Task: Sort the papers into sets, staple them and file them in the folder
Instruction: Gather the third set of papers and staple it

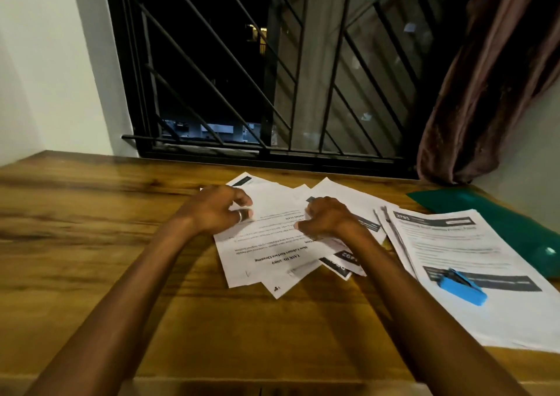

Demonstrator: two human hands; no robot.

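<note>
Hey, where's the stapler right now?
Head view, right side: the blue stapler lies on top of the paper stack, nearer than the green folder and to the right of the right hand.

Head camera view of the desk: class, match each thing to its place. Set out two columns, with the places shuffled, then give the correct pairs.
Things
1. blue stapler
2. green folder
3. loose papers
4. curtain

Places
A. hanging right of the window
B. spread beneath the left hand and right hand
C. on top of the neat paper stack
D. flat at the far right of the table

Pairs: 1-C, 2-D, 3-B, 4-A
</note>
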